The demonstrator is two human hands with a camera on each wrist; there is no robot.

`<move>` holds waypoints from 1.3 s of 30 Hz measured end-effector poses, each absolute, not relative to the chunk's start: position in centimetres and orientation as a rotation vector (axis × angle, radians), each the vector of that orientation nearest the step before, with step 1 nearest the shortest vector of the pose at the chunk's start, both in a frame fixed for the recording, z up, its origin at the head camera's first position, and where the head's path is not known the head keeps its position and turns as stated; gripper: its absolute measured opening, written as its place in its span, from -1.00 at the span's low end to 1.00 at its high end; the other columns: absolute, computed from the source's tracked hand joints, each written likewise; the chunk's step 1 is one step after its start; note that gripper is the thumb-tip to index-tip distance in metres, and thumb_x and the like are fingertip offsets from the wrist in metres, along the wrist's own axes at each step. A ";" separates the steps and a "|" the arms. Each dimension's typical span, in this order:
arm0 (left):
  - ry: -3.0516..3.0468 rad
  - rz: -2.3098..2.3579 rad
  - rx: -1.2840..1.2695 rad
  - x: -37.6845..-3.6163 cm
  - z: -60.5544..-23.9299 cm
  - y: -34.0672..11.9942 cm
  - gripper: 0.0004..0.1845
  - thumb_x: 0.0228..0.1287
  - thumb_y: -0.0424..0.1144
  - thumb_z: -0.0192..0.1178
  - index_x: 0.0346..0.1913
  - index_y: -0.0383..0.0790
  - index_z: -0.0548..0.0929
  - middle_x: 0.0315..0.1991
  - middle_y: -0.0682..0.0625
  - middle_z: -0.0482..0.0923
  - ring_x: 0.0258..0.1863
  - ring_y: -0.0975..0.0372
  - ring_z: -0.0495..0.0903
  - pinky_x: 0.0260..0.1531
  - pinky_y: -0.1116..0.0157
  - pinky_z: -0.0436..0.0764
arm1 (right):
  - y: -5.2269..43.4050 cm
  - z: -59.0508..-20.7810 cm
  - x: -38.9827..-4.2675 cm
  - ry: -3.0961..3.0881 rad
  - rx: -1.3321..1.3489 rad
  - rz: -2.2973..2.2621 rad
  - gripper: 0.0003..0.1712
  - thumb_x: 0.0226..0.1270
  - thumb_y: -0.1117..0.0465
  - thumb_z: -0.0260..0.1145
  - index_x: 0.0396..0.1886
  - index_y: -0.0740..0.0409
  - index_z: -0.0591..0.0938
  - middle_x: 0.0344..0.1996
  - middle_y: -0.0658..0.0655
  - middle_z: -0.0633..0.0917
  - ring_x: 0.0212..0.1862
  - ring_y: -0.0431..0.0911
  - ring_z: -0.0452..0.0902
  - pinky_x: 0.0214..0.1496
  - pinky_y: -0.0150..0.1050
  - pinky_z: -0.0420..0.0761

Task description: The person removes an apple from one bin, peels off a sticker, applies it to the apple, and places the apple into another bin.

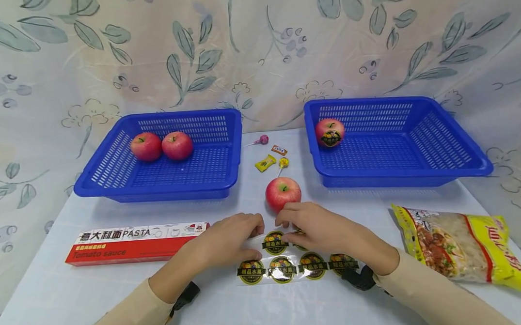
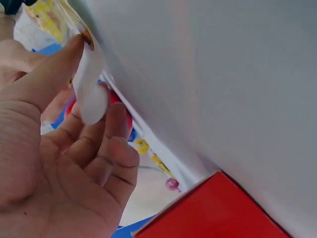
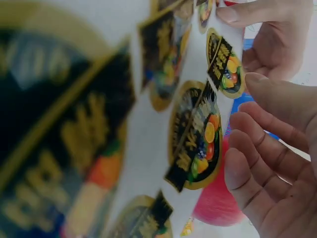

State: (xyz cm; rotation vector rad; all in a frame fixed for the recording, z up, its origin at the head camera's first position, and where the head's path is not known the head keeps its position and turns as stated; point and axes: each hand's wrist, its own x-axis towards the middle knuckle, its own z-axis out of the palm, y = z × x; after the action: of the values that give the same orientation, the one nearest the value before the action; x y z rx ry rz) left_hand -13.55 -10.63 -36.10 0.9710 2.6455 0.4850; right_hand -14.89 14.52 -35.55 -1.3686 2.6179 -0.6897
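Glossy sticker sheet [image 1: 286, 260] lies on the white table [image 1: 74, 296] before a red apple [image 1: 283, 193]; the left hand [image 1: 231, 239] and right hand [image 1: 316, 228] pinch its far edge. From the left wrist, thumb and fingers [image 2: 111, 124] clamp the curled sheet edge [image 2: 89, 84]. From the right wrist, fingers [image 3: 257, 163] curl behind one sticker [image 3: 198, 144].
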 end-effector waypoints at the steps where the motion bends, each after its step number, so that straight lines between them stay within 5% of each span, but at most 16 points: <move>1: 2.648 0.487 0.975 -13.5 -36.1 -10.7 -0.62 0.18 -0.05 0.52 -0.11 -0.01 0.52 -0.33 0.13 0.46 -0.27 0.29 0.44 -0.23 0.32 0.49 | 14.4 -35.6 -14.9 2.613 -1.367 -0.689 -0.78 0.35 0.17 0.48 -0.07 0.08 0.70 -0.15 -0.04 0.68 -0.15 -0.19 0.60 -0.04 -0.29 0.64; 10: 2.640 0.505 1.032 -13.2 -36.2 -11.0 -0.63 0.20 -0.05 0.51 -0.13 0.02 0.50 -0.35 0.17 0.43 -0.29 0.31 0.41 -0.29 0.34 0.45 | 14.1 -36.2 -15.3 2.565 -1.440 -0.768 -0.88 0.31 0.26 0.49 -0.27 -0.06 0.72 -0.33 -0.19 0.63 -0.25 -0.30 0.54 -0.13 -0.37 0.60; 17: 2.608 0.431 1.047 -13.3 -36.2 -10.9 -0.68 0.22 -0.05 0.49 -0.14 0.00 0.53 -0.34 0.12 0.47 -0.30 0.30 0.42 -0.33 0.33 0.46 | 14.8 -36.0 -15.3 2.466 -1.427 -0.871 -0.91 0.46 0.26 0.35 -0.23 -0.04 0.63 -0.34 -0.21 0.58 -0.31 -0.34 0.46 -0.23 -0.43 0.55; 25: 2.632 0.754 1.058 -13.5 -35.7 -10.6 -0.74 0.34 -0.01 0.38 -0.07 -0.02 0.61 -0.18 0.18 0.59 -0.15 0.31 0.55 -0.05 0.27 0.61 | 15.5 -35.0 -15.5 2.462 -1.317 -0.941 -0.90 0.53 0.30 0.23 -0.16 -0.01 0.58 -0.36 -0.11 0.62 -0.29 -0.32 0.54 -0.19 -0.37 0.63; 30: 2.605 0.997 1.119 -13.9 -35.5 -10.0 -0.97 0.43 -0.22 0.28 -0.21 -0.04 0.65 -0.31 0.23 0.60 -0.25 0.34 0.55 -0.13 0.26 0.65 | 15.6 -34.5 -15.9 2.501 -1.310 -0.953 -0.91 0.48 0.29 0.32 -0.13 0.01 0.61 -0.29 -0.11 0.69 -0.21 -0.29 0.60 -0.22 -0.37 0.66; 34: 2.692 1.009 1.114 -14.4 -35.5 -9.5 -0.96 0.40 -0.26 0.29 -0.25 -0.07 0.68 -0.33 0.20 0.61 -0.26 0.30 0.58 -0.16 0.28 0.65 | 15.8 -34.4 -16.4 2.524 -1.312 -1.013 -0.91 0.44 0.28 0.36 -0.14 0.04 0.62 -0.31 -0.12 0.71 -0.25 -0.30 0.62 -0.30 -0.35 0.66; 39: 2.879 0.893 1.146 -15.2 -35.4 -8.8 -0.96 0.36 -0.22 0.33 -0.28 -0.04 0.74 -0.12 0.05 0.59 -0.07 0.12 0.52 -0.04 0.22 0.54 | 16.3 -34.6 -17.1 2.647 -1.371 -1.025 -0.89 0.39 0.30 0.41 -0.24 0.00 0.65 -0.33 -0.15 0.65 -0.29 -0.29 0.54 -0.32 -0.28 0.63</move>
State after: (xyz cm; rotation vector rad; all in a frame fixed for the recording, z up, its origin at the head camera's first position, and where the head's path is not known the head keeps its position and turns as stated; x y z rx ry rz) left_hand -15.16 -8.85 -35.45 1.1461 2.8787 0.8932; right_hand -17.06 16.27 -34.55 -1.3713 2.6474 -1.0254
